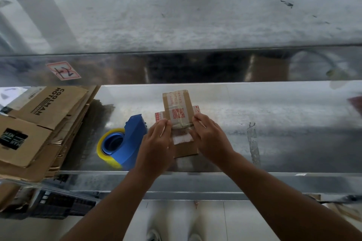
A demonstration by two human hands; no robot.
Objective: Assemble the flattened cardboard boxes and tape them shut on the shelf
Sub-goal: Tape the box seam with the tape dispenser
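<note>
A small flattened cardboard box (176,107) with old clear tape and red print lies on the shiny metal shelf (274,123), its side flaps sticking out left and right. My left hand (156,143) grips its left edge and my right hand (209,139) grips its right edge, thumbs on top near the middle. The near end of the box (186,150) shows between my wrists. A blue tape dispenser (129,141) with a yellow-rimmed roll of clear tape (103,146) stands on the shelf just left of my left hand.
A stack of flattened cardboard boxes (35,129) printed "COOLMAN" fills the shelf's left end. A red-bordered label (63,70) is stuck on the metal back wall. The shelf's front edge (215,174) runs under my forearms. A dark crate (58,205) sits below left.
</note>
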